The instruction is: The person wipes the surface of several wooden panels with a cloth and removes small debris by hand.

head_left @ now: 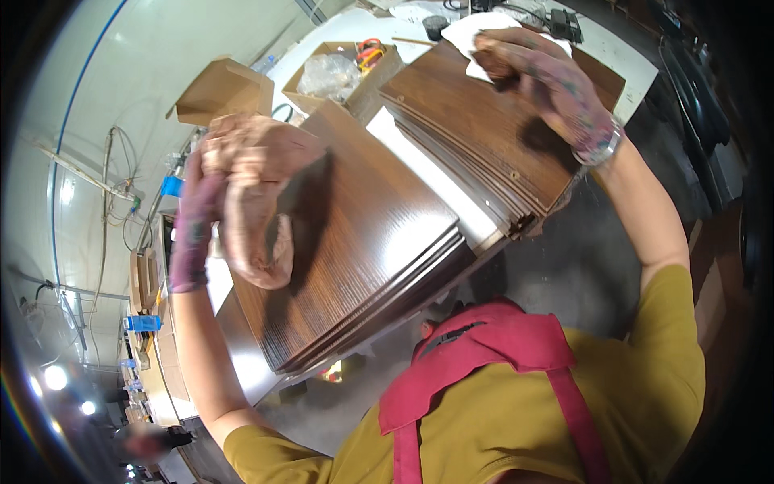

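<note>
My left hand [198, 218], in a purple knit glove, is closed on a crumpled pale-pink cloth [258, 157]. The cloth hangs in folds over the left stack of dark brown wood-grain panels [363, 202], and its loose end curls downward. My right hand [568, 97], in a stained purple glove, bends its fingers round a crumpled brown wad [496, 60], whose kind I cannot make out. That hand is above the far end of the right stack of brown panels [468, 105], beside a white cloth or paper [468, 34]. Small holes dot the right stack's top panel.
An open cardboard box [367, 90] behind the stacks holds a clear plastic bag and red-orange handled tools. Another cardboard flap [222, 90] stands to its left. A small dark cup [435, 27] and black devices [564, 26] lie on the white table [629, 68] at the back.
</note>
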Action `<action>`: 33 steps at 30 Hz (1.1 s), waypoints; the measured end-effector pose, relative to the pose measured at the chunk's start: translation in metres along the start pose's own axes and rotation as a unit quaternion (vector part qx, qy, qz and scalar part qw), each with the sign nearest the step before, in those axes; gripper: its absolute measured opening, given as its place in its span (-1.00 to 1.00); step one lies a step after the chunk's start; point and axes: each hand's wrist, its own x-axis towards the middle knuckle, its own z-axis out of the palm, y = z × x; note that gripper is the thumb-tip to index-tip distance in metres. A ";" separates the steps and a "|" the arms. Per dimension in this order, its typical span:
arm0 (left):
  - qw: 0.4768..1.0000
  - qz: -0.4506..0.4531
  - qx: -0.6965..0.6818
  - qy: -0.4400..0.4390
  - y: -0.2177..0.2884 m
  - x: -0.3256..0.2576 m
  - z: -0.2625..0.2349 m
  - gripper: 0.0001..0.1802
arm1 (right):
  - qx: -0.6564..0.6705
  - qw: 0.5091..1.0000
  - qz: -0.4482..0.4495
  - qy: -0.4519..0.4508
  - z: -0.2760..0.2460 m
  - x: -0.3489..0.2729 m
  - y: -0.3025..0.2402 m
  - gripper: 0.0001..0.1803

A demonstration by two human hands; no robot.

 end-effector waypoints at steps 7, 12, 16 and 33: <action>0.950 0.034 0.269 -0.158 -0.015 -0.057 0.105 -0.25 | 0.211 0.969 0.111 -0.064 0.109 0.056 0.022 -0.64; 0.953 0.106 0.205 -0.196 0.012 -0.102 0.092 -0.32 | 0.209 0.951 0.211 -0.089 0.141 0.066 0.028 -0.62; 0.908 0.213 0.342 -0.116 -0.004 -0.135 0.131 -0.14 | 0.332 0.896 0.253 -0.148 0.175 0.072 0.071 -0.66; 0.888 -0.023 0.460 -0.004 -0.058 -0.308 0.010 -0.09 | 0.171 0.918 0.295 -0.204 0.192 0.037 0.073 -0.68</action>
